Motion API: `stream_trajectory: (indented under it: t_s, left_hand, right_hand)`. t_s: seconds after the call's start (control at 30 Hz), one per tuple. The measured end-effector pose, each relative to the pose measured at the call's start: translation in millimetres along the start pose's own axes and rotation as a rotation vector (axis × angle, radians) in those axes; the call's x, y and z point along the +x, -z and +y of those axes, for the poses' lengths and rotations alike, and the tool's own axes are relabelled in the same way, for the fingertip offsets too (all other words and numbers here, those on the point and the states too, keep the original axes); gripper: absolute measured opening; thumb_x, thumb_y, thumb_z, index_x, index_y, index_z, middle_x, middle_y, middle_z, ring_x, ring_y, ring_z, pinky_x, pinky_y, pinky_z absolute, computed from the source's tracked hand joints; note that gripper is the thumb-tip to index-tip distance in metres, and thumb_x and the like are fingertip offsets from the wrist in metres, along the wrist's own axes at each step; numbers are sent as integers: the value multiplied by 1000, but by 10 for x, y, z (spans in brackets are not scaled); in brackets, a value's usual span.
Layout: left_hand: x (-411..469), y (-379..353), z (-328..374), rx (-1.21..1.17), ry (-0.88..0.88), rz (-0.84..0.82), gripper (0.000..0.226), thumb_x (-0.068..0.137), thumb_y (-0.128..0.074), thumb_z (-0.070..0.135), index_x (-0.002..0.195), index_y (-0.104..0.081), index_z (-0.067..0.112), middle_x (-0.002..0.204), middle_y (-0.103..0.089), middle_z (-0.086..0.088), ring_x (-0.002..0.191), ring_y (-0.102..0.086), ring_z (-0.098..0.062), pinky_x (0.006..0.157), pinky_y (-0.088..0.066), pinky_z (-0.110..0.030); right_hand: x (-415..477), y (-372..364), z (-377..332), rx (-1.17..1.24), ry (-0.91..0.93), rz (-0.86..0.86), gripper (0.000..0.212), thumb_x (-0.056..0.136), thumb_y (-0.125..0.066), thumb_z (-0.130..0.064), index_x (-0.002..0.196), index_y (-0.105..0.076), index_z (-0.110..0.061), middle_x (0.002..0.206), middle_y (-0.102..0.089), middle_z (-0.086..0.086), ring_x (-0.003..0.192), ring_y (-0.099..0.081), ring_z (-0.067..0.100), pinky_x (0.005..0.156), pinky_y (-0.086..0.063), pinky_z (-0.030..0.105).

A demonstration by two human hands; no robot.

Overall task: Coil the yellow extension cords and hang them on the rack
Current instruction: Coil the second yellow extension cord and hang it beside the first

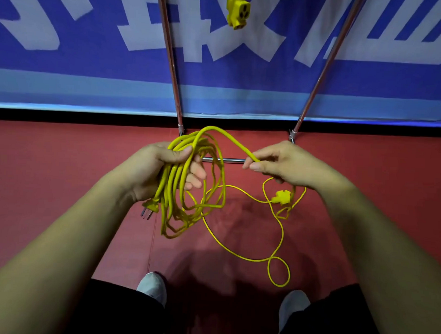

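Note:
My left hand [161,168] grips a bundle of several loops of yellow extension cord [180,190]; its pronged plug [149,208] dangles below my wrist. From the bundle one strand arches over to my right hand [282,164], which pinches it between thumb and fingers. The loose rest of the cord [240,256] trails over the red floor in a small loop, with its yellow socket end [281,197] lying under my right hand. The metal rack [172,63] stands ahead. A second yellow socket [237,9] hangs from above between its two poles.
The rack's two slanted poles meet a low crossbar [230,160] just behind my hands. A blue banner with white characters [93,47] covers the wall behind. My two grey shoes [152,287] stand on the red floor [63,160] at the bottom.

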State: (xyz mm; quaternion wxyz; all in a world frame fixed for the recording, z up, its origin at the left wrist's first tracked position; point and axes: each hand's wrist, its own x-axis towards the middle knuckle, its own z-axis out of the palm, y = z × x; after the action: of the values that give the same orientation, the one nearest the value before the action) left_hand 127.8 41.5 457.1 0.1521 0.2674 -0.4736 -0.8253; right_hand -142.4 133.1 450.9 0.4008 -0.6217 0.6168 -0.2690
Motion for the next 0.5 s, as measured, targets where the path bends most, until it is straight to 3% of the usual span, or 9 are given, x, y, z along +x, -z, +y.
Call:
stream_trajectory:
  t_s: [0.07, 0.1, 0.17, 0.23, 0.3, 0.37, 0.43, 0.5]
  left_hand:
    - [-14, 37, 13, -21, -9, 31, 53, 56, -87, 33, 89, -63, -1, 73, -68, -18, 58, -67, -28, 55, -55, -30]
    - [-22, 60, 17, -29, -14, 40, 50, 56, -87, 34, 86, -65, -1, 71, -68, -17, 56, -66, -27, 53, -55, -29]
    - [-37, 58, 29, -14, -8, 58, 46, 59, -84, 32, 84, -66, -1, 68, -68, -16, 53, -66, -25, 51, -54, -27]
    - [-21, 23, 5, 21, 7, 75, 52, 58, -87, 33, 88, -63, -1, 69, -68, -17, 53, -67, -23, 48, -54, -26]
    - [7, -50, -56, 106, 35, 51, 41, 60, -88, 27, 82, -64, 2, 65, -66, -14, 49, -64, -20, 45, -52, -24]
    - [16, -158, -122, 217, 66, 10, 17, 74, -77, 16, 68, -63, 10, 55, -56, -7, 38, -50, -14, 38, -38, -20]
    - [43, -216, -170, 228, 120, 1, 28, 80, -71, 11, 58, -55, 19, 46, -37, 1, 31, -31, -8, 38, -20, -18]
    - [47, -217, -158, 181, 148, 9, 30, 82, -66, 14, 61, -46, 19, 45, -26, 5, 31, -21, -6, 39, -16, -14]
  right_hand:
    - [-36, 59, -9, -95, -8, -14, 13, 91, -64, -18, 96, -74, -25, 45, -46, -15, 44, -37, 6, 48, -31, 21]
    - [-44, 86, -10, -135, -7, -13, 14, 90, -65, -16, 96, -73, -26, 51, -55, -20, 48, -49, 2, 54, -36, 17]
    - [-31, 103, -9, -228, -4, -41, 17, 88, -68, -15, 99, -75, -26, 83, -72, -18, 80, -64, -5, 73, -46, 19]
    - [-13, 30, -49, -264, 17, -113, 18, 87, -69, -15, 103, -76, -21, 98, -74, -10, 95, -64, -2, 85, -47, 18]
    - [12, -121, -137, -251, 61, -119, 18, 87, -68, -14, 103, -76, -17, 98, -75, -6, 91, -63, -4, 80, -44, 12]
    - [42, -258, -252, -197, 119, -22, 15, 88, -68, -15, 100, -76, -15, 93, -76, 1, 81, -58, -4, 74, -44, 16]
    - [60, -316, -321, -150, 171, 39, 11, 87, -68, -18, 95, -76, -16, 86, -74, 5, 76, -54, 0, 73, -44, 25]
    - [66, -282, -290, -162, 181, 54, 6, 86, -69, -21, 87, -74, -17, 72, -69, 0, 67, -49, -2, 64, -41, 25]
